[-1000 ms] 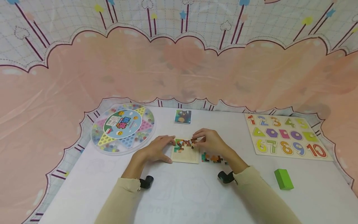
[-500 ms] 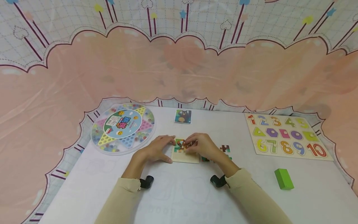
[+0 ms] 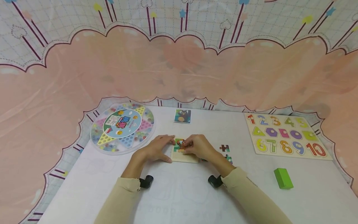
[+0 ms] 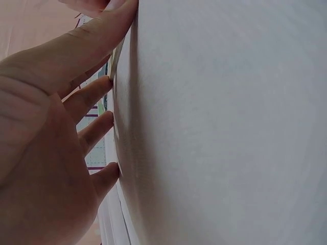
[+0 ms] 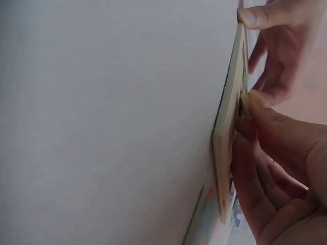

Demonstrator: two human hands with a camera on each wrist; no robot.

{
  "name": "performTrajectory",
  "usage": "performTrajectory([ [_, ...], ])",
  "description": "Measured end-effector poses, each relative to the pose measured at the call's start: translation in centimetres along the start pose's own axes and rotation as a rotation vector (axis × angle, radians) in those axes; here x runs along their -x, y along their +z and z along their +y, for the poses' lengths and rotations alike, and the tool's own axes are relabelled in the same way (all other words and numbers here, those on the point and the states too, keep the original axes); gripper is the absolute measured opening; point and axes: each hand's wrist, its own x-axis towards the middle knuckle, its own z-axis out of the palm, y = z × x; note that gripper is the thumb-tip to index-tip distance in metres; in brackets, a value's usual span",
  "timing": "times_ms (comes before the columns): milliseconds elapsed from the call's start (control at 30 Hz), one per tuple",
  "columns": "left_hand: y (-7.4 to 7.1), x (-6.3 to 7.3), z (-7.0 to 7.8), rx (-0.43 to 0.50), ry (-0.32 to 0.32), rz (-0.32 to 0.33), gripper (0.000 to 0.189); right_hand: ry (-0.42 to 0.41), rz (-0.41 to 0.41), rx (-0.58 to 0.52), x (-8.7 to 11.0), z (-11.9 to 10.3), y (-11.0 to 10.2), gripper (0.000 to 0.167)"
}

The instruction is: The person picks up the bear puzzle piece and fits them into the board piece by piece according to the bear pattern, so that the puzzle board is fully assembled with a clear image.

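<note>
A small square wooden puzzle board (image 3: 184,158) lies mid-table, its upper left part filled with a picture of a brown animal on green. My left hand (image 3: 154,149) rests along its left side, thumb at the lower left corner and fingers spread near the upper left. My right hand (image 3: 199,146) is over the board's middle, thumb and index finger pinching a puzzle piece (image 5: 244,104), mostly hidden by the fingers. Loose puzzle pieces (image 3: 224,148) lie right of the board, some hidden beneath the right hand and wrist.
A bear picture card (image 3: 182,116) lies behind the board. On the left is a round Chinese checkers set (image 3: 121,128) with colored marbles. A number and shape board (image 3: 288,137) lies at right, with a green block (image 3: 283,178) in front of it.
My right hand has moved left and slightly down with a puzzle piece, onto the board's middle, uncovering loose pieces at the right. The left hand has kept its place.
</note>
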Motion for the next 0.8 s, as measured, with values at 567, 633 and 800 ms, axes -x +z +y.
performTrajectory([
  [567,-0.2,-0.05,0.3,0.003,0.016,0.01,0.059,0.11,-0.01,0.049,-0.39,-0.64,-0.19,0.023],
  [633,-0.19,-0.06,0.22,0.004,0.019,0.011,0.059,0.114,-0.011,0.041,-0.42,-0.56,-0.19,0.023],
  [800,-0.06,0.01,-0.03,0.003,0.021,0.008,0.059,0.142,-0.038,0.026,-0.37,-0.37,-0.02,0.023],
])
